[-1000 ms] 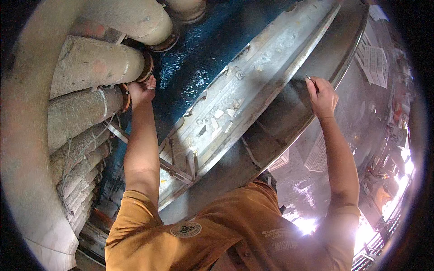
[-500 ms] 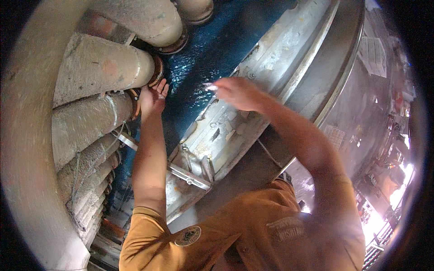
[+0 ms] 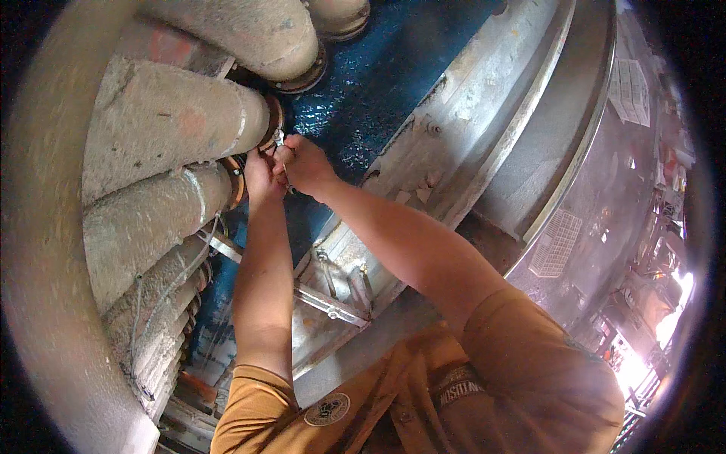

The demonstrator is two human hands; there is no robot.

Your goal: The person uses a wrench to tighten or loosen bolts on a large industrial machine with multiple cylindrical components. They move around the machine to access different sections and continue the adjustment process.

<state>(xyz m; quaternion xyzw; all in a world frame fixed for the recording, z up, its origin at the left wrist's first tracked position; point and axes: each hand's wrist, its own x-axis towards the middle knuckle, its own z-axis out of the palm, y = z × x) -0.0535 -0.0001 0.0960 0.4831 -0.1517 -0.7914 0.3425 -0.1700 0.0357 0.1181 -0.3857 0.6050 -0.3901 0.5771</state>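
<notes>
Both hands meet at the rusty flange ring (image 3: 274,121) on the end of a dusty grey cylinder (image 3: 178,113). My right hand (image 3: 304,168) is closed on a small shiny metal tool (image 3: 280,138), its bright end touching or just beside the ring; its exact kind is too small to tell. My left hand (image 3: 263,175) is close against the right, just under the ring, with its fingers curled in. The right hand partly covers those fingers, so whatever they hold is hidden. Below sits another cylinder (image 3: 162,200) with an orange-brown ring (image 3: 236,181).
More cylinders stack above and below on the left, with a thin cable (image 3: 162,299) hanging along them. A wet blue surface (image 3: 393,68) runs behind my hands. A pale metal beam (image 3: 473,83) slants to the right, with a bracket (image 3: 333,306) near my forearms. A curved pale post (image 3: 45,227) stands far left.
My right hand has swung left from over the beam, carrying the small metal tool to the flange ring. My left hand, open before, has curled in next to it.
</notes>
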